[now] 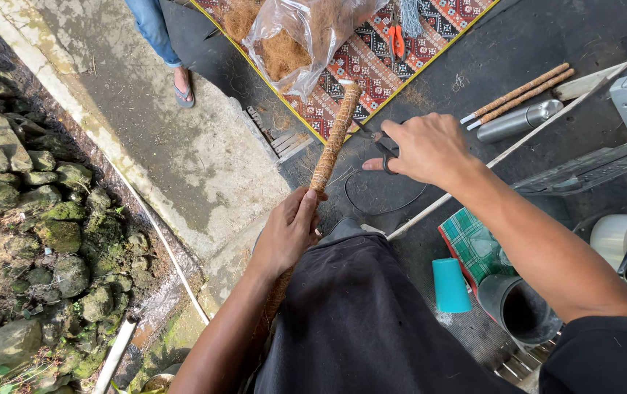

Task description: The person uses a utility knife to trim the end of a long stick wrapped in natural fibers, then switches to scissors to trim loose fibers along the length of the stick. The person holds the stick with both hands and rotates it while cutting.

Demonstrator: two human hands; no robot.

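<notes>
My left hand (288,230) grips a long pole wrapped in brown coconut fibre (334,135), which slants up from my lap toward a patterned mat. My right hand (423,148) is closed through the handles of black scissors (380,146), held just right of the pole and apart from it. A thin black cord (383,198) loops on the dark ground below the scissors. I sit with dark trousers (372,321) across my lap.
A clear bag of brown fibre (295,40) and orange-handled scissors (396,40) lie on the red patterned mat (361,69). Two more wrapped sticks (519,93), a metal flask (518,120), a teal cup (449,284), a dark pot (521,310). Another person's sandalled foot (182,87). Mossy stones (51,219) at left.
</notes>
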